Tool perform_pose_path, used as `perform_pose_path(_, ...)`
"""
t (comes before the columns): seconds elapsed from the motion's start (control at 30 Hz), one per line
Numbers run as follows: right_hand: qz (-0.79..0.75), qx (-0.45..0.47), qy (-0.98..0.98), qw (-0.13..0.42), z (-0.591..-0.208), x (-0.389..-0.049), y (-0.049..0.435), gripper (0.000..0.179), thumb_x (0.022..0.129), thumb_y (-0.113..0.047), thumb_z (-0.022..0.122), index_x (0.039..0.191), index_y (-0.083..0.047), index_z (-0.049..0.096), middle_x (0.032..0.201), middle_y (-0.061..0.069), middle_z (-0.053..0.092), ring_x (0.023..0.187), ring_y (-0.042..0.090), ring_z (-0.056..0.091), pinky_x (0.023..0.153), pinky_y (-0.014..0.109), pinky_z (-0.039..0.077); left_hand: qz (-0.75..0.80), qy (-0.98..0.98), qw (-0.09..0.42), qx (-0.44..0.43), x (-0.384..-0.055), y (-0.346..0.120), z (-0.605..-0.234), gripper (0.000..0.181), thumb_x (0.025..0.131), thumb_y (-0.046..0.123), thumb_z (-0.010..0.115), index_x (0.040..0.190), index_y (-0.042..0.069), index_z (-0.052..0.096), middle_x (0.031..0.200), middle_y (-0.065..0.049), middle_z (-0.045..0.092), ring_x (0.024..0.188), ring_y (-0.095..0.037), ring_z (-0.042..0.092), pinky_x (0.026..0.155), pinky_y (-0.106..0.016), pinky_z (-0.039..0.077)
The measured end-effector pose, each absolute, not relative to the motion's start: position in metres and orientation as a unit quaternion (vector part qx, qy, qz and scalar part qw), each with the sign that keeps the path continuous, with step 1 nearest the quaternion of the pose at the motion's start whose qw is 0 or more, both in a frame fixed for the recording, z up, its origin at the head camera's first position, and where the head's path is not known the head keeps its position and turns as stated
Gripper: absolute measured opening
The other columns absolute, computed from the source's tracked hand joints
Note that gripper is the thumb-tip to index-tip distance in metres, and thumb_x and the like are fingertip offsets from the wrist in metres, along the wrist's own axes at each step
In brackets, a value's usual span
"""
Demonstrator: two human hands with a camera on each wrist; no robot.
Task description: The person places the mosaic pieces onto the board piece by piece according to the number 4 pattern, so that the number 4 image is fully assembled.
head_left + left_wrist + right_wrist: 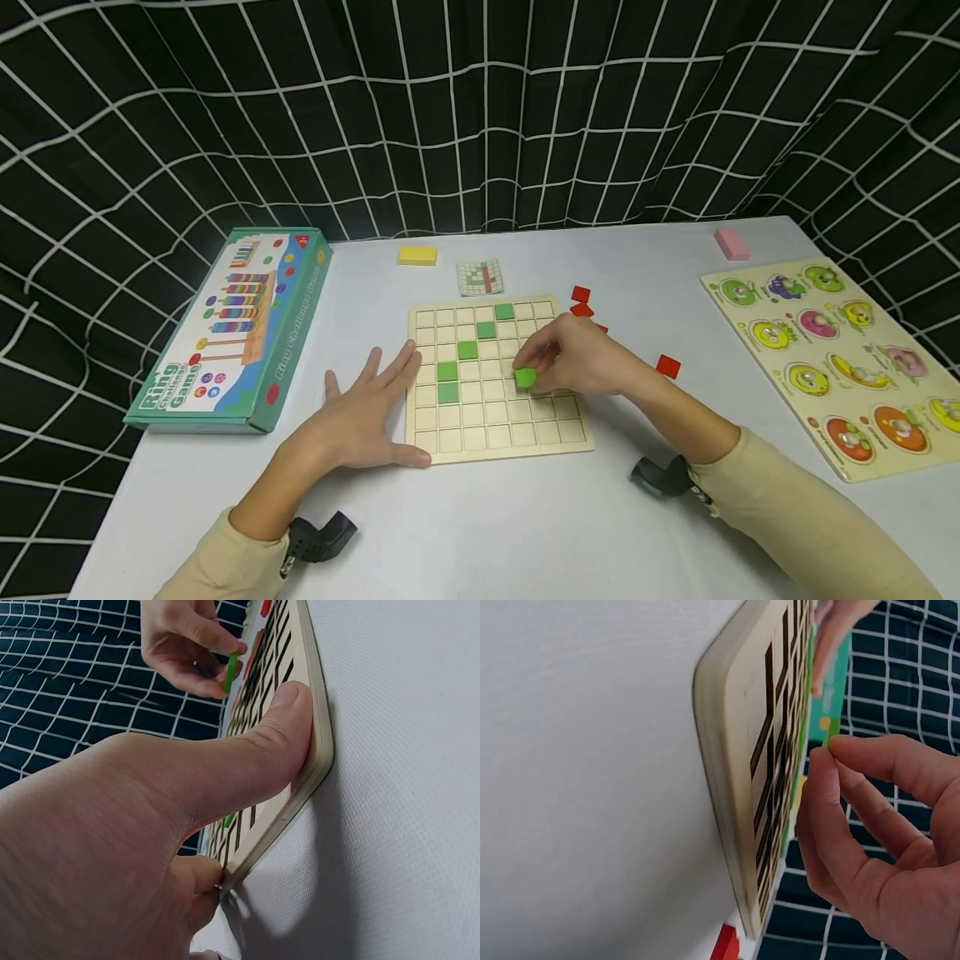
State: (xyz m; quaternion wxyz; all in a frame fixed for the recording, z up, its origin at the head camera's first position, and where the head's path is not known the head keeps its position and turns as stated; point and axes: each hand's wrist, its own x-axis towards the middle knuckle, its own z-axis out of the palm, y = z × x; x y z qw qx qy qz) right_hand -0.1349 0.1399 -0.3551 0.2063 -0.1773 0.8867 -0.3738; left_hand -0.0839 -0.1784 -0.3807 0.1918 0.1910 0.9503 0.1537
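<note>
A wooden grid board (498,437) lies on the white table, with several green square tiles (447,392) set in its cells in a stepped line. Above the board's right half, my right hand (581,354) pinches one green tile (525,377) between thumb and fingertips. In the right wrist view that tile (831,731) appears nearly edge-on, raised off the board. My left hand (363,425) spreads its fingers along the board's left edge. Its thumb (281,739) presses on the near left corner, as the left wrist view shows.
Several red tiles (668,366) lie right of the board. A small pattern card (480,277) and a yellow block (417,255) sit behind it. To the left is a game box (300,333); to the right, a fruit puzzle board (765,371) and a pink block (732,244).
</note>
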Motion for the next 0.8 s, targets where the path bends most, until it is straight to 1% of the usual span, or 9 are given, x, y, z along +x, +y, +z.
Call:
perform_pose_path(0.27,-0.355,-0.196,0.890,0.210,-0.355,-0.134,0.123,0.025,0.076,0.000,0.083,0.094,-0.017,0.083,0.079,-0.003,0.072,0.081,0.016,0.064,0.075,0.032,0.055,0.150,0.951,0.191,0.191,-0.084,-0.179,-0.381,0.130,0.072,0.069,0.083,0.169,0.018,0.013,0.177,0.004,0.003,0.161,-0.044,0.003,0.104,-0.092,0.000)
perform_pose_path(0.53,-0.351,-0.201,0.890,0.209,-0.357,-0.133,0.107,0.023,0.074,0.003,0.081,0.089,-0.014,0.080,0.078,0.001,0.069,0.079,0.016,0.062,0.076,0.030,0.054,0.151,0.951,0.190,0.189,-0.084,-0.179,-0.382,0.130,0.072,0.070,0.083,0.169,0.018,0.014,0.177,0.004,0.003,0.161,-0.045,0.004,0.104,-0.092,0.000)
perform_pose_path(0.8,-0.341,-0.209,0.893,0.206,-0.358,-0.134,0.095,0.023,0.073,0.002,0.084,0.090,-0.014,0.081,0.078,-0.002,0.070,0.079,0.015,0.063,0.076,0.029,0.055,0.150,0.953,0.187,0.187,-0.084,-0.177,-0.381,0.130,0.072,0.070,0.083,0.169,0.017,0.015,0.177,0.003,0.005,0.161,-0.045,0.006,0.105,-0.092,0.002)
